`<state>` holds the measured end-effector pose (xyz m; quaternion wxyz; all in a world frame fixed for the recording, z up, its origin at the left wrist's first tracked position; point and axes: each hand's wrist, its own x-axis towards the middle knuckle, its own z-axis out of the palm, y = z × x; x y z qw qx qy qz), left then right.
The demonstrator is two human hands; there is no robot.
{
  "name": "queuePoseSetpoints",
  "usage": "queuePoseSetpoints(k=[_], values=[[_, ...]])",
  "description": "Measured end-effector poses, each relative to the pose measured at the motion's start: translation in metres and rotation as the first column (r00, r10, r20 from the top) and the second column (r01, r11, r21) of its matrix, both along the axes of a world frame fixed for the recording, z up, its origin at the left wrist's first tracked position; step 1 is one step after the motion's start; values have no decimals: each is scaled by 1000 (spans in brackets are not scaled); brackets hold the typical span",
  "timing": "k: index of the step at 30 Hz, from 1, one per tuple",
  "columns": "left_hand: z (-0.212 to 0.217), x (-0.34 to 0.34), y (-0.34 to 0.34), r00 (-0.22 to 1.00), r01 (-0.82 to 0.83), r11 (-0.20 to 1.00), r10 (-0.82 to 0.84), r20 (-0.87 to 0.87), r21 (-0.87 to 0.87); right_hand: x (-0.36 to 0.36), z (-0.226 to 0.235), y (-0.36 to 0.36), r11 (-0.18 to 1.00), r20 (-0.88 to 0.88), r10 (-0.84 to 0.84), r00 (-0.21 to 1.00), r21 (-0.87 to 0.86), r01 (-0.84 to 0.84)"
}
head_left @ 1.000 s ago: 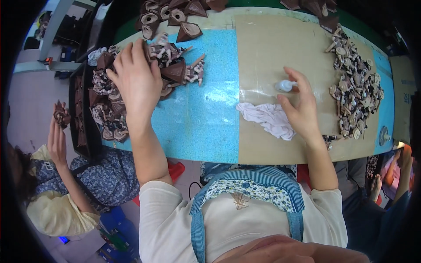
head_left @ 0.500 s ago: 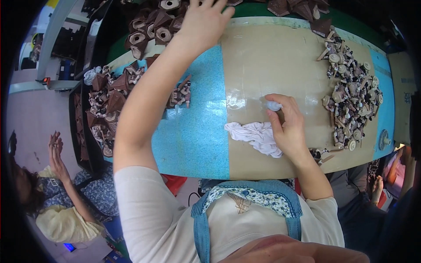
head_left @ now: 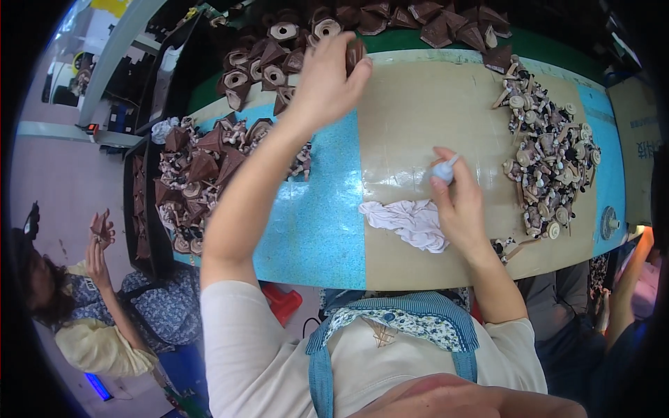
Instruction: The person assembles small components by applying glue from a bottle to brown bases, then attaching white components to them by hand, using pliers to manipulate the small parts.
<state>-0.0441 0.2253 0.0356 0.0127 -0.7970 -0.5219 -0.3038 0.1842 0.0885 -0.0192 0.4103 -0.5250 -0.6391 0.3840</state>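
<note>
Picking is the step in hand: left hand [head_left: 326,78] pinches a brown piece [head_left: 355,51] at the bench's far edge; right hand [head_left: 456,202] grips a small bottle [head_left: 444,169] mid-bench. Bringing them together likely comes next.

Left arm stretched far forward, right arm bent close.
Left hand [head_left: 326,78] curls its fingers shut; right hand [head_left: 456,202] pinches, fingertips together.

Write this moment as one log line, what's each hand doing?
left hand: gripping brown piece at far pile | right hand: holding small white bottle | white cloth: beside right hand
</note>
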Motion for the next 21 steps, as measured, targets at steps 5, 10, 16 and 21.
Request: queuePoseSetpoints(k=[5,10,16,21], values=[[-5,16,-99,385,453,752,320,866,-479,10,19,-6,996,-187,-33,982,74,48],[-20,23,-162,55,720,548,567,822,-426,12,32,-25,998,-309,18,951,58,0],[-16,31,-191,-8,710,572,591,807,-411,15,53,-47,993,-334,92,938,-36,-110],[-32,31,-207,40,704,588,527,849,-398,24,83,-49,960,-19,218,976,186,-211]])
